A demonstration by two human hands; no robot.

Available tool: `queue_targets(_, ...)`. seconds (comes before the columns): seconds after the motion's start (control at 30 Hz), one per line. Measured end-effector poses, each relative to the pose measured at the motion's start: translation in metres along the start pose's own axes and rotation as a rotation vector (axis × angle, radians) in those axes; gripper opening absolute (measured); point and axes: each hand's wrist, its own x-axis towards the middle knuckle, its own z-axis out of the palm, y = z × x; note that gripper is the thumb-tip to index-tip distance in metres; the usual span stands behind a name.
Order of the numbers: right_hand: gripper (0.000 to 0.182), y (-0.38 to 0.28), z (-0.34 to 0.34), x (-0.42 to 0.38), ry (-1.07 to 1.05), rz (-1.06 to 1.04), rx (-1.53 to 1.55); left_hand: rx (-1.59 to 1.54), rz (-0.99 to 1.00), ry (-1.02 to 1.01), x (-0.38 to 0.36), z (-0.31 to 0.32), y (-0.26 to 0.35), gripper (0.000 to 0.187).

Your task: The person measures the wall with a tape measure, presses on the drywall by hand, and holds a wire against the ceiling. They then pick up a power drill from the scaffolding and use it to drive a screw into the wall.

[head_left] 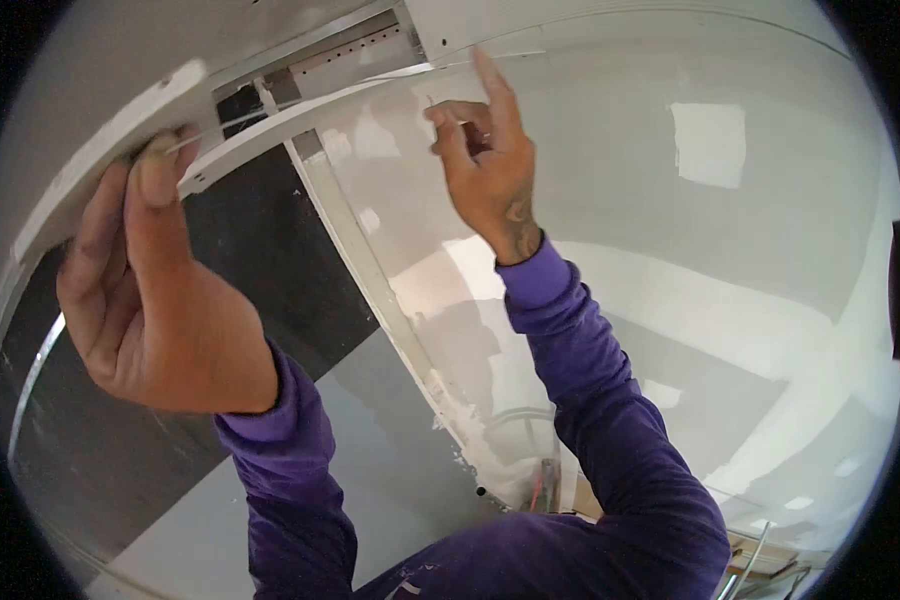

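Observation:
My left hand (165, 290) is raised at the pale edge of the ceiling trim (90, 170), thumb and fingertips pinched together on a thin whitish strip (205, 135). The strip runs from those fingertips to the right, along the curved white edge (340, 97). Near its far end is my right hand (490, 165), index finger stretched up towards the wall, thumb and another fingertip drawn together. Some tiny thing shows at that pinch, too small to name. Part of the strip between the hands blends into the edge behind it.
Above the curved edge is an opening with a perforated metal strip (350, 52). Patched plasterboard (610, 200) covers the right side. A pale upright (345, 235) borders a dark panel (270, 250). Several long items (755, 560) stand at the lower right.

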Motion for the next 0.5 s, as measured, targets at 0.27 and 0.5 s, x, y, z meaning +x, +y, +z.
queue_targets(0.27,0.070,0.023,-0.038,0.024,-0.067,-0.198,-0.355,0.014,0.015,0.056,-0.004,0.004,-0.005,0.017)
queue_targets(0.5,0.070,0.009,-0.039,0.027,-0.168,-0.055,-0.103,0.085,-0.040,0.077,-0.002,0.009,0.004,0.015)
